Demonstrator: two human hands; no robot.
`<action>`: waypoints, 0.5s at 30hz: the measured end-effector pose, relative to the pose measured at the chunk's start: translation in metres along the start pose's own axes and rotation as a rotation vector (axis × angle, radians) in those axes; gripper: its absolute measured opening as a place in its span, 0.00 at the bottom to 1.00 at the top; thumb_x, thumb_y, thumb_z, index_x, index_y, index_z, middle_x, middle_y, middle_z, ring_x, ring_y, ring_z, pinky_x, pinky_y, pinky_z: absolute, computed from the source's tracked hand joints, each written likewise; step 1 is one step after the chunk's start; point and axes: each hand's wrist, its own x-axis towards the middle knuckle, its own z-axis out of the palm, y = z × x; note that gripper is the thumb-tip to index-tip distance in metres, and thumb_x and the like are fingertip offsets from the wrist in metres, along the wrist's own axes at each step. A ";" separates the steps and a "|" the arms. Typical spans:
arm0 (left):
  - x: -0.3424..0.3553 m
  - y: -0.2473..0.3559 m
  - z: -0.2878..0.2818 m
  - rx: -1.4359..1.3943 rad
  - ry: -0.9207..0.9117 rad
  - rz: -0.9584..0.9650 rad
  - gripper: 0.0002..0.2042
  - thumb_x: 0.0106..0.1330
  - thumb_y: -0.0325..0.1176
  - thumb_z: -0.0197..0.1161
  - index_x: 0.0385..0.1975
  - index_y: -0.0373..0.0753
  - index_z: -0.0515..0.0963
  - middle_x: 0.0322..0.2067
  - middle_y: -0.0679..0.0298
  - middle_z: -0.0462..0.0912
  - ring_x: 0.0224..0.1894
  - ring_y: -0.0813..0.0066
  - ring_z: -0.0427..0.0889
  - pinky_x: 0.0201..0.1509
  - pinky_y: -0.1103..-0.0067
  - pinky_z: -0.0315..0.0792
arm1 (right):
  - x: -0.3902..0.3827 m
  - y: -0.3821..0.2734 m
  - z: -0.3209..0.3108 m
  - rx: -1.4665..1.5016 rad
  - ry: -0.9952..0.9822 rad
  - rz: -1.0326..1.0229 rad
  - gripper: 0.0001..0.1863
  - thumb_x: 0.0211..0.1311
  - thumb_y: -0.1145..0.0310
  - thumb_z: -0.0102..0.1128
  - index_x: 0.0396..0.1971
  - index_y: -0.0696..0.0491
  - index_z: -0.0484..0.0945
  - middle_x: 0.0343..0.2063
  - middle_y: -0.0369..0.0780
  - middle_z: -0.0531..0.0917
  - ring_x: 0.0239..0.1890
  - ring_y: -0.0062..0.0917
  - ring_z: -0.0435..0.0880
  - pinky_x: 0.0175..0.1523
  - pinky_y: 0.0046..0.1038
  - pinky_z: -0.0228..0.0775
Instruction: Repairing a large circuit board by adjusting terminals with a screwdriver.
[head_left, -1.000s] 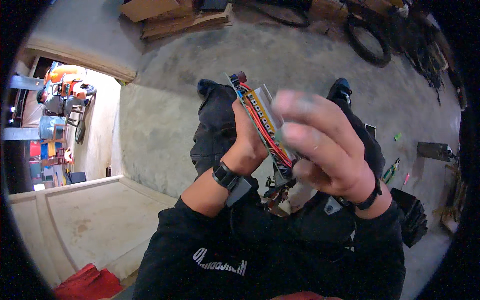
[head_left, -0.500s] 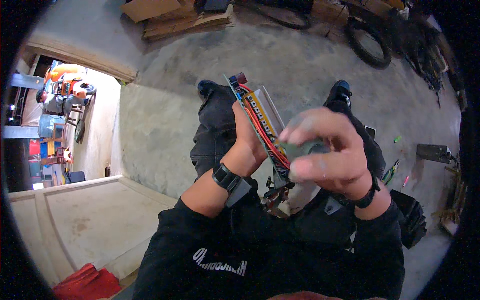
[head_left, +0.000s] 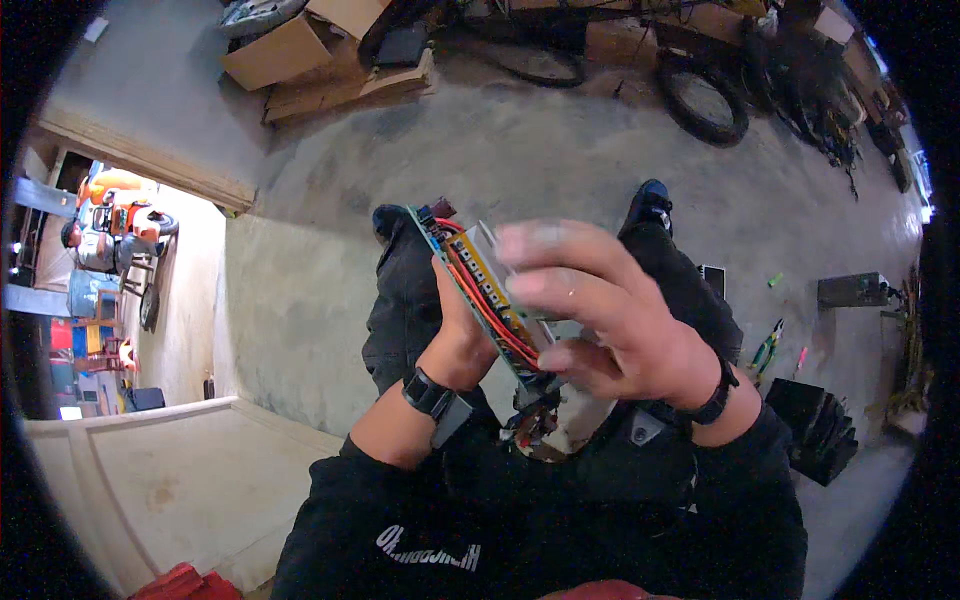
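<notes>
My left hand (head_left: 462,325) grips a long circuit board (head_left: 478,300) from its left side, holding it tilted over my lap. Red and orange wires (head_left: 462,278) run along the board, beside a yellow strip with a row of small dark parts. A pale metal plate (head_left: 484,243) stands along the board's right side. My right hand (head_left: 620,310) is at that side, fingers apart and curved, the thumb near the board's lower end. Whether its fingertips touch the plate I cannot tell. A cluster of dark, loose parts (head_left: 532,430) hangs below the board's near end.
On the concrete floor at right lie green-handled pliers (head_left: 768,345), a pink stick (head_left: 802,356), a grey metal case (head_left: 850,290) and a black finned block (head_left: 810,430). A tyre (head_left: 740,125) and cardboard box (head_left: 275,65) lie farther off. A wood-framed panel (head_left: 215,480) stands at lower left.
My right hand's fingers have moved from a rounded curl near the board's lower half to a wider spread beside the metal plate. The whole view has shifted; the left hand keeps its grip.
</notes>
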 end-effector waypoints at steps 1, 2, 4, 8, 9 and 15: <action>0.001 0.000 0.001 0.013 0.024 -0.026 0.33 0.66 0.68 0.31 0.47 0.47 0.73 0.44 0.58 0.77 0.48 0.57 0.78 0.55 0.62 0.73 | 0.004 -0.004 -0.001 0.028 -0.007 0.029 0.22 0.54 0.75 0.64 0.51 0.50 0.76 0.51 0.45 0.76 0.48 0.41 0.79 0.52 0.36 0.73; -0.003 0.000 0.002 0.027 0.179 -0.080 0.33 0.66 0.68 0.31 0.48 0.47 0.72 0.45 0.57 0.77 0.49 0.56 0.78 0.55 0.62 0.73 | 0.001 -0.006 -0.003 0.083 -0.057 0.045 0.18 0.55 0.72 0.64 0.48 0.52 0.78 0.50 0.46 0.77 0.49 0.42 0.80 0.52 0.37 0.73; -0.019 -0.001 0.007 0.208 0.112 -0.023 0.34 0.65 0.69 0.30 0.49 0.46 0.71 0.46 0.56 0.77 0.51 0.56 0.77 0.56 0.60 0.72 | -0.002 -0.003 -0.008 0.077 -0.100 -0.033 0.16 0.53 0.73 0.65 0.45 0.52 0.80 0.47 0.45 0.79 0.45 0.40 0.82 0.48 0.36 0.76; -0.024 0.002 0.005 0.186 -0.019 -0.104 0.36 0.65 0.70 0.29 0.51 0.46 0.70 0.47 0.54 0.76 0.52 0.54 0.76 0.57 0.58 0.71 | -0.003 -0.001 -0.010 -0.036 -0.090 -0.158 0.19 0.50 0.73 0.65 0.46 0.49 0.81 0.45 0.43 0.80 0.41 0.36 0.83 0.44 0.32 0.77; -0.021 0.003 0.005 0.149 -0.058 -0.144 0.36 0.65 0.71 0.29 0.52 0.46 0.69 0.47 0.54 0.76 0.52 0.54 0.76 0.57 0.58 0.71 | -0.004 -0.001 -0.009 -0.065 -0.070 -0.177 0.21 0.49 0.73 0.65 0.47 0.49 0.80 0.44 0.42 0.80 0.41 0.35 0.83 0.44 0.32 0.76; -0.013 -0.002 0.013 0.094 0.171 -0.071 0.33 0.65 0.68 0.31 0.45 0.46 0.73 0.41 0.57 0.78 0.45 0.56 0.78 0.51 0.61 0.73 | -0.006 -0.002 0.011 0.030 0.021 -0.086 0.22 0.50 0.73 0.64 0.49 0.44 0.80 0.41 0.39 0.81 0.40 0.34 0.83 0.43 0.32 0.75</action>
